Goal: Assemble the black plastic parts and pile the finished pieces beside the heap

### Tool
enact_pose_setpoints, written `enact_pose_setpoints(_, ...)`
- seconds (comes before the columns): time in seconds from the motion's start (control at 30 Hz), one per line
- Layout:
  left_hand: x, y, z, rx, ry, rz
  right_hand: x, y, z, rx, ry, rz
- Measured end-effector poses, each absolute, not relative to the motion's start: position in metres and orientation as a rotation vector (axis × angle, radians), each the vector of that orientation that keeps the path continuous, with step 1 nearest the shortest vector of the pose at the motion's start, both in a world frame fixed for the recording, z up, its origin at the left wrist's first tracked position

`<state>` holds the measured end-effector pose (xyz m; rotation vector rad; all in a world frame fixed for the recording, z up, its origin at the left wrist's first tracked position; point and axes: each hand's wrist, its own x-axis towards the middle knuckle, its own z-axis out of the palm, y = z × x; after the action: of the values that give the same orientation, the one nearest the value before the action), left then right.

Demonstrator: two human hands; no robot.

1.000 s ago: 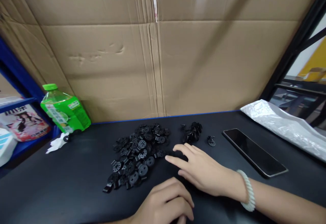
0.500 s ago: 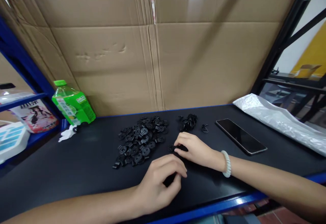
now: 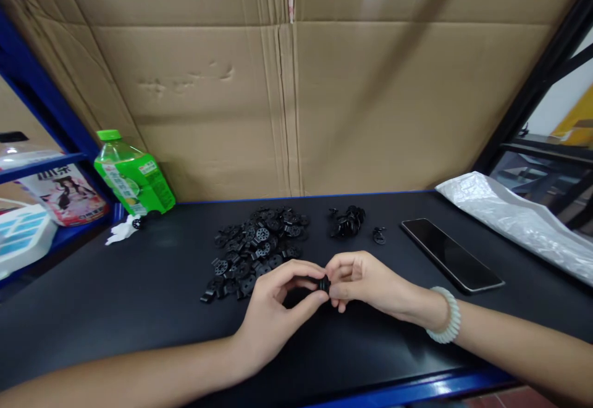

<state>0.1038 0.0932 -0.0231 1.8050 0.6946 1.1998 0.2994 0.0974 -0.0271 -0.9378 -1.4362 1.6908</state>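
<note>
Just above the table, a small black plastic part (image 3: 323, 284) sits between my two hands. My left hand (image 3: 282, 303) pinches it between thumb and fingers from the left. From the right, my right hand (image 3: 359, 279) closes its thumb and fingertips on the same part; its exact shape is mostly hidden. Behind my left hand lies a loose pile of black round plastic parts (image 3: 262, 235) with perforated discs and tabs. A smaller cluster of black parts (image 3: 348, 221) rests beyond my right hand, and one single black part (image 3: 378, 235) lies to its right.
A phone (image 3: 450, 255) lies on the black table (image 3: 139, 309) at right, near a silvery plastic wrap (image 3: 514, 210). At left stand a green bottle (image 3: 134, 176), a crumpled white tissue (image 3: 123, 230) and another bottle (image 3: 69, 195) on a shelf. Cardboard (image 3: 208, 105) walls the back.
My right hand has lifted the small black part off the table and brought it to my left hand. My left hand has closed on it. The view has tilted slightly down.
</note>
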Motion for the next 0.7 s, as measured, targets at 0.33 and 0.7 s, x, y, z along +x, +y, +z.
enact_pose_setpoints(0.33, 0.106, 0.094, -0.027, 1.995, 0.721, 1.198, 0.298, 0.090, -0.016, -0.583, -1.260, 2.157)
enact_pose_setpoints(0.7, 0.109, 0.094, -0.027, 2.007, 0.739, 1.127, 0.290, 0.091, -0.022, -0.633, -1.318, 2.172)
